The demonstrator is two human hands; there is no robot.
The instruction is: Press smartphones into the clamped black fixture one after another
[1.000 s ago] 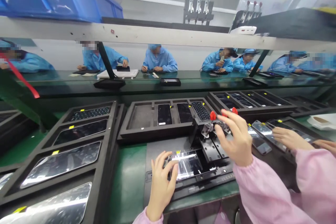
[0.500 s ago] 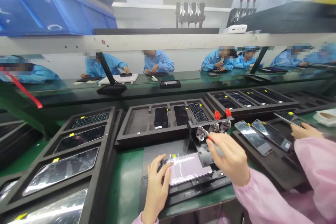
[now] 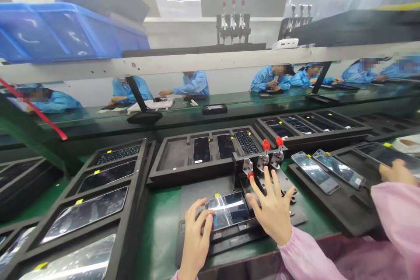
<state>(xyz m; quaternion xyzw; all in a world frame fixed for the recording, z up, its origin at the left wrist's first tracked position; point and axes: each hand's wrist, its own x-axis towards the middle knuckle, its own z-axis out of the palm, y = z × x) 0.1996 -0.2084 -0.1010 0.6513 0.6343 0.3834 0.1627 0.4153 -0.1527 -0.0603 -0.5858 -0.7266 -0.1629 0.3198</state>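
A phone (image 3: pixel 229 211) lies screen up in a black clamp fixture (image 3: pixel 226 242), with a yellow tab at its upper edge. My left hand (image 3: pixel 197 232) is at the phone's left end, its curved fingers on the edge and the index fingertip on the glass. Over the fixture's right side, my right hand (image 3: pixel 273 210) has its fingers spread, one fingertip at the red tip of the lowered clamp lever (image 3: pixel 250 176). Two other red-tipped levers (image 3: pixel 266 145) stand upright behind it. My right hand hides the phone's right end.
Black foam trays with phones stand at the left (image 3: pixel 126 223), behind the fixture (image 3: pixel 177 170) and at the right (image 3: pixel 311 192). A co-worker's hand (image 3: pixel 398 171) in a pink sleeve holds a phone there. A shelf (image 3: pixel 197 62) crosses above the bench, bearing a blue bin (image 3: pixel 65 33).
My right hand has loosened from around the clamp lever and spread its fingers. The phone's pale glare has turned into dark reflections. The co-worker's hand has moved right with its phone.
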